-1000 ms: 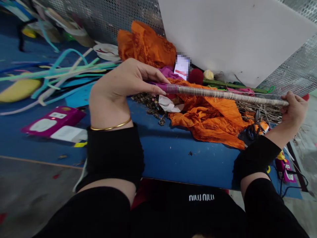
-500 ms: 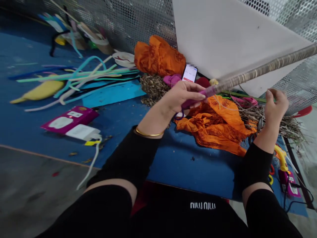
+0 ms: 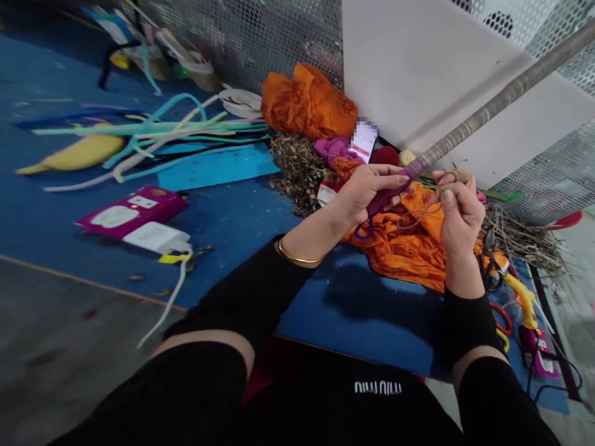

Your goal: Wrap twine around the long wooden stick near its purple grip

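A long brown stick (image 3: 483, 105) slants from the upper right down to a purple-wrapped end (image 3: 390, 193) with a dark blue loop (image 3: 364, 230) below it. My left hand (image 3: 369, 189) is closed around that purple end. Thin cord (image 3: 421, 217) hangs in loose curves beside the stick. My right hand (image 3: 460, 207) pinches the cord just right of the purple part. Beneath both hands lies crumpled orange cloth (image 3: 409, 248).
Coloured pipe cleaners (image 3: 162, 133), a yellow pouch-like thing (image 3: 86, 153) and a purple box (image 3: 132, 214) lie left on the blue table (image 3: 260, 226). Behind are an orange bundle (image 3: 309, 105) and a phone (image 3: 364, 141). Dry twigs (image 3: 525, 238) and a yellow-handled tool (image 3: 523, 297) lie right.
My right hand has moved left, close to the stick's wrapped end, with its fingers now on the cord. The stick tilts more steeply, and my left hand still holds it, slightly further right.
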`<move>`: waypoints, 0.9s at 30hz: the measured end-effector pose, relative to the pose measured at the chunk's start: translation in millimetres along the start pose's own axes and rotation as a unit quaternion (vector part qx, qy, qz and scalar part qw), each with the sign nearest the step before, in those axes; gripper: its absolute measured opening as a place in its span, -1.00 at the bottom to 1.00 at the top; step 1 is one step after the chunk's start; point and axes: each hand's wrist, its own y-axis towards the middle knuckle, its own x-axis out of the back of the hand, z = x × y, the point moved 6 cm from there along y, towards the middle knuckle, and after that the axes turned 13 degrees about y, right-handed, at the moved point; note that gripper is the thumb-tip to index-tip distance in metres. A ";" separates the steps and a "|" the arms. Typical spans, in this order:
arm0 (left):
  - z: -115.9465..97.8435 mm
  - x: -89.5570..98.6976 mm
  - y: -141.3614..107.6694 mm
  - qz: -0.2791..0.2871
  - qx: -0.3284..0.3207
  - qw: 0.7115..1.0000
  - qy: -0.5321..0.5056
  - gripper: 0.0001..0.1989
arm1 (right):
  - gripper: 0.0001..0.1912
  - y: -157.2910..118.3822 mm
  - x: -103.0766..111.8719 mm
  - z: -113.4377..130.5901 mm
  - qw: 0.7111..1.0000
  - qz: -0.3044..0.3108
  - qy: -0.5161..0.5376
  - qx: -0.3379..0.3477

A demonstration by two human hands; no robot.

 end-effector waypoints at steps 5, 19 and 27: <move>14.7 -10.8 1.3 0.020 0.021 0.999 -0.020 -0.81 | -0.54 -4.8 -17.3 -11.6 0.985 -0.002 0.168 -0.026; 12.4 -17.8 -6.1 -0.004 0.019 1.000 -0.006 -0.78 | -0.51 -15.7 -12.0 5.5 0.989 -0.083 0.016 -0.118; 14.2 -12.3 -2.2 0.014 0.009 0.999 0.034 -0.81 | -0.59 -16.6 -14.2 12.6 0.995 0.002 0.002 -0.095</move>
